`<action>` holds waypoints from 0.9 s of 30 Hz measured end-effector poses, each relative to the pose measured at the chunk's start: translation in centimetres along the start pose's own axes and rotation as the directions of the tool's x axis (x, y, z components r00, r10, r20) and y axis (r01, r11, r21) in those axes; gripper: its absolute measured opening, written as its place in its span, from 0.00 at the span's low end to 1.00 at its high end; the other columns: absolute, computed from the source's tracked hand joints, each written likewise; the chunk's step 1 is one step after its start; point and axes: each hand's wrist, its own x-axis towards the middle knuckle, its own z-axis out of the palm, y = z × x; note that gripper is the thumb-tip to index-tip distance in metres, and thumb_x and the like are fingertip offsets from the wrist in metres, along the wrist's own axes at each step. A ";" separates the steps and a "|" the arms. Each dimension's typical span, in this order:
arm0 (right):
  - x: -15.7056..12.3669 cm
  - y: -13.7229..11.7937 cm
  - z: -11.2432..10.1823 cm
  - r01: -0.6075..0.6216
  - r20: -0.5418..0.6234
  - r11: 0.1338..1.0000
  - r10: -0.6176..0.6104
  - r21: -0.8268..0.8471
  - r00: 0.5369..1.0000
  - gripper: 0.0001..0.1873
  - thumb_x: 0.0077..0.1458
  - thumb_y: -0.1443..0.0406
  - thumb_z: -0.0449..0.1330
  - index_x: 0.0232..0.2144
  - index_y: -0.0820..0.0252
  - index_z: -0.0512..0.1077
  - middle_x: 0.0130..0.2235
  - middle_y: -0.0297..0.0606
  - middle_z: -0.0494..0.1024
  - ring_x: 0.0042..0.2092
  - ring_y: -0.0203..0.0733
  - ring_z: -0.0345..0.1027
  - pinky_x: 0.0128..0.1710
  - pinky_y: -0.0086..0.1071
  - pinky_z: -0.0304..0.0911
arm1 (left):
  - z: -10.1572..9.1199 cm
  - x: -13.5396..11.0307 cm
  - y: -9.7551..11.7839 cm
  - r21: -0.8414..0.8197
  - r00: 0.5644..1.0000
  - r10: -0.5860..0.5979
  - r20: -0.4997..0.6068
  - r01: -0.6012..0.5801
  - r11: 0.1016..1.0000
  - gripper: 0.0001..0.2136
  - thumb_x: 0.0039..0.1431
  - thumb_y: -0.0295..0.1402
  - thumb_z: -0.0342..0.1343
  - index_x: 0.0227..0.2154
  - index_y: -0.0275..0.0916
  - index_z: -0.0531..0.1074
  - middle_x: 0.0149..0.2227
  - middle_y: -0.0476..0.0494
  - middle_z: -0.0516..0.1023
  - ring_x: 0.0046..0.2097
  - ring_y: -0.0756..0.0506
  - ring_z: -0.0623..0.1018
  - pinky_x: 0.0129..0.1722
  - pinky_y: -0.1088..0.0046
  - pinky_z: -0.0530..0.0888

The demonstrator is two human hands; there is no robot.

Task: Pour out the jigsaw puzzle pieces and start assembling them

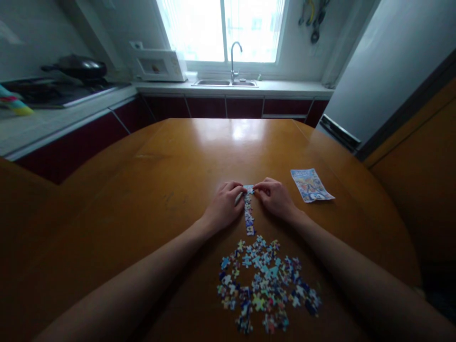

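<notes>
A narrow strip of joined jigsaw puzzle pieces (249,213) runs lengthwise on the wooden table. My left hand (228,202) rests along the strip's left side, its curled fingertips on the upper end. From the right, my right hand (273,195) pinches at a light blue puzzle piece (251,189) at that same end, thumb and forefinger close together. Whether this piece is joined to the strip is too small to tell. Nearer to me lies a loose heap of puzzle pieces (265,273), mostly light blue, with yellow, white and dark blue ones among them.
A creased printed picture sheet (310,185) lies right of my right hand on the round-edged table (171,161). Beyond are a counter with a sink (213,82), a white microwave (158,65) and a stove with a black pan (80,67). A fridge (384,71) stands at right.
</notes>
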 end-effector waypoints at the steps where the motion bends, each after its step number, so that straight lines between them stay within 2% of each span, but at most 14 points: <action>1: 0.0 -0.2 0.0 -0.002 0.028 0.999 0.003 -0.036 1.000 0.11 0.58 0.66 0.59 0.37 0.54 0.82 0.35 0.38 0.78 0.35 0.40 0.71 0.37 0.32 0.62 | 0.0 0.0 0.0 -0.001 1.000 0.000 0.003 0.000 1.000 0.08 0.64 0.29 0.55 0.44 0.40 0.76 0.47 0.41 0.76 0.52 0.41 0.73 0.56 0.58 0.72; 7: 0.3 -0.7 -0.1 -0.041 0.085 0.992 0.051 -0.121 0.995 0.11 0.61 0.64 0.58 0.38 0.51 0.82 0.38 0.37 0.78 0.39 0.42 0.72 0.40 0.32 0.60 | 0.0 0.0 -0.2 0.009 1.000 0.013 0.013 -0.013 1.000 0.09 0.65 0.29 0.54 0.45 0.41 0.75 0.48 0.41 0.76 0.52 0.40 0.72 0.56 0.57 0.72; 12: 0.2 -0.6 0.0 -0.038 0.065 0.993 0.045 -0.110 0.997 0.11 0.60 0.65 0.58 0.37 0.51 0.82 0.37 0.37 0.78 0.38 0.42 0.72 0.37 0.33 0.60 | -0.2 -0.1 -0.2 0.059 0.998 0.024 0.057 -0.027 0.998 0.14 0.68 0.33 0.50 0.54 0.44 0.72 0.51 0.41 0.74 0.54 0.40 0.71 0.58 0.55 0.70; 16: 0.2 -0.4 0.0 -0.033 0.048 0.999 0.034 -0.032 0.998 0.11 0.60 0.66 0.59 0.36 0.51 0.82 0.36 0.37 0.78 0.37 0.42 0.72 0.37 0.33 0.61 | -0.2 -0.2 -0.2 0.098 0.996 0.030 0.080 -0.038 0.994 0.15 0.69 0.34 0.50 0.55 0.48 0.72 0.52 0.41 0.72 0.54 0.40 0.70 0.57 0.55 0.70; 21: 0.3 0.2 0.2 -0.049 -0.062 0.995 0.054 0.083 0.997 0.10 0.58 0.68 0.59 0.35 0.56 0.81 0.36 0.39 0.78 0.37 0.41 0.71 0.39 0.33 0.63 | -0.1 -0.3 -0.2 0.107 0.996 0.010 0.085 -0.019 0.994 0.15 0.68 0.34 0.51 0.56 0.47 0.72 0.53 0.41 0.72 0.55 0.40 0.69 0.57 0.55 0.70; 27: 0.1 -0.3 0.0 -0.019 0.050 1.000 0.020 -0.018 0.999 0.10 0.60 0.66 0.59 0.34 0.52 0.82 0.36 0.37 0.78 0.36 0.41 0.71 0.37 0.34 0.60 | -0.2 -0.2 0.0 0.102 0.995 0.009 0.097 -0.019 0.995 0.15 0.69 0.34 0.50 0.56 0.48 0.71 0.53 0.41 0.71 0.54 0.40 0.70 0.57 0.54 0.70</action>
